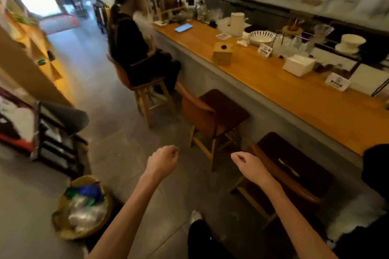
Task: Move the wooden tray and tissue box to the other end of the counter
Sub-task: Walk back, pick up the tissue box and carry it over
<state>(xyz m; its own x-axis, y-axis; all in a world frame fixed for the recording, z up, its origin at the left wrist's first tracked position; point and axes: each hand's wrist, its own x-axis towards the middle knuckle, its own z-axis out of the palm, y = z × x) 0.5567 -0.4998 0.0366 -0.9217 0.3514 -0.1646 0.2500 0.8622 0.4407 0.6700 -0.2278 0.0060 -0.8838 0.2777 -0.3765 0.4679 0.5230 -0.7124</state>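
Observation:
A wooden cube-shaped tissue box (222, 52) with a dark hole in its top stands on the long orange wooden counter (294, 99), about midway along it. I cannot pick out a wooden tray in this blurred view. My left hand (163, 162) and my right hand (250, 166) hang in front of me over the floor, well short of the counter. Both have their fingers loosely curled in and hold nothing.
A person (130, 48) sits on a stool at the counter's far end, near a phone (183, 27). Two stools (216, 115) (290, 166) stand along the counter front. A white box (299, 65), a bowl (262, 37) and small signs line its back. A wicker bin (84, 208) sits left.

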